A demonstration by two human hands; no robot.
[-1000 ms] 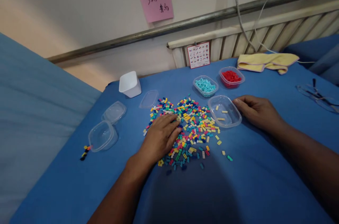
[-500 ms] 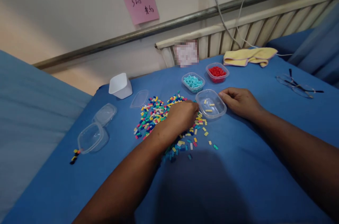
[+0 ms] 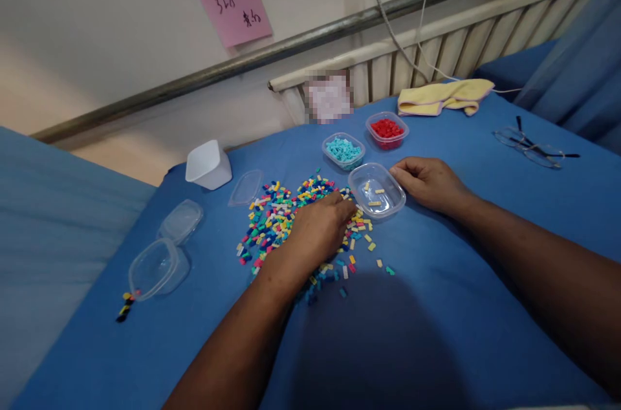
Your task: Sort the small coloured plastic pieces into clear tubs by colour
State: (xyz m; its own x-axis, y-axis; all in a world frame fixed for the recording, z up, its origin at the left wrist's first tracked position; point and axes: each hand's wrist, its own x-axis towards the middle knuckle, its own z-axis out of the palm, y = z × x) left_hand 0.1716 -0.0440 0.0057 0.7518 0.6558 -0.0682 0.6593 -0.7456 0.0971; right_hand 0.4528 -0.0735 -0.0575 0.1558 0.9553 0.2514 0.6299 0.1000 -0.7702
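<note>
My left hand [image 3: 323, 222] is over the right side of a heap of small mixed-colour building bricks [image 3: 272, 222]. Its fingers are bent down and drawn together among yellow bricks; whatever they hold is hidden. Beside them stands a clear plastic tub [image 3: 377, 200] with a few pale yellow bricks [image 3: 374, 204] on its bottom. My right hand [image 3: 427, 180] rests on the cloth, thumb and fingers closed on the tub's right rim. Behind are a tub of light blue bricks [image 3: 343, 150] and a tub of red bricks [image 3: 387, 129].
On the left are a white container [image 3: 208, 164], a clear lid [image 3: 246, 188], another clear lid [image 3: 182, 221] and a clear tub lying tilted [image 3: 159, 268]. A yellow cloth [image 3: 444, 98] and glasses [image 3: 531, 146] lie at the right. A radiator [image 3: 402, 67] stands behind the blue-covered surface.
My left hand has dropped slightly away from the tub's left rim, its fingers lower among the bricks. My right hand stays at the tub. The whole view has shifted slightly.
</note>
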